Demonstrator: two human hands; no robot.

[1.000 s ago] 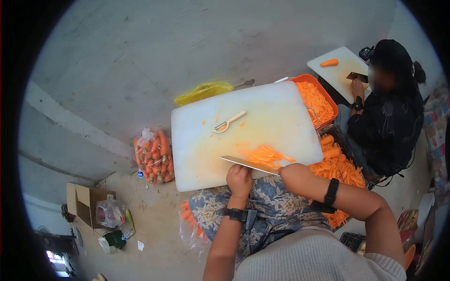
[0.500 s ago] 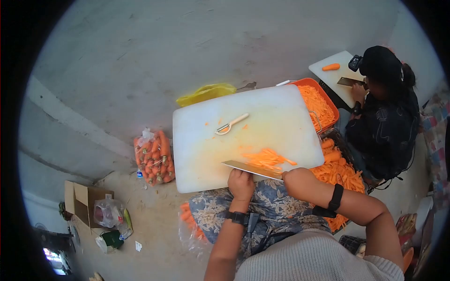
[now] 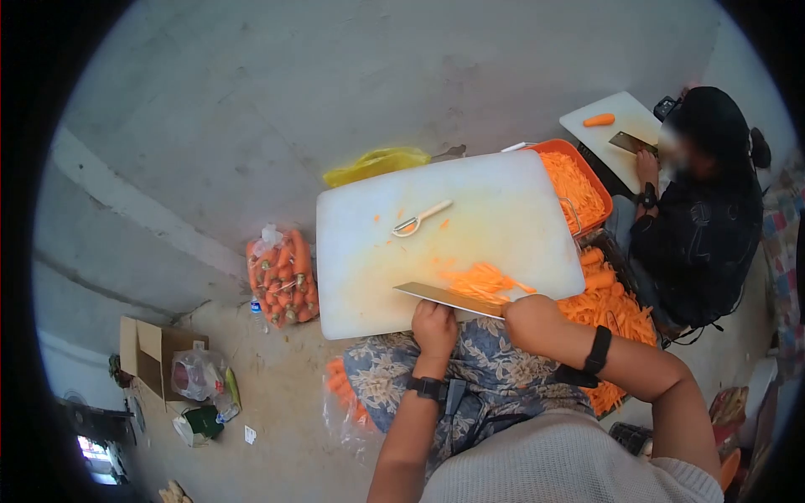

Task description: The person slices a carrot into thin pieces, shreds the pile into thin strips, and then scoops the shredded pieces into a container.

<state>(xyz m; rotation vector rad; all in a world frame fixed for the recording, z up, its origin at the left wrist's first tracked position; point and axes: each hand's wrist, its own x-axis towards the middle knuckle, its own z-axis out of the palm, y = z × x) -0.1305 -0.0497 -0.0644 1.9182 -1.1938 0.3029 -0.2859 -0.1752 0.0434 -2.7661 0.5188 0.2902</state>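
My right hand (image 3: 534,325) is closed round the handle of a kitchen knife (image 3: 453,299), whose broad blade points left over the near edge of a white cutting board (image 3: 360,243). Just below the blade, at the board's near edge, my left hand (image 3: 435,329) has its fingers curled together; whatever they hold is hidden. Cut carrot sticks (image 3: 480,281) lie in a loose pile behind the blade. Farther back on the board rests a peeler (image 3: 422,219) with a pale handle, among small orange scraps.
An orange basin (image 3: 577,186) of carrot strips stands right of the board, above a dark crate heaped with cut carrots (image 3: 616,323). A bag of carrots (image 3: 283,277) sits left. A person (image 3: 700,210) holds a cleaver (image 3: 631,142) at another board. A cardboard box (image 3: 155,356) lies lower left.
The view has shifted slightly, so most things sit a little farther right. Both my hands and the knife keep nearly the same pose. The co-worker's head has turned.
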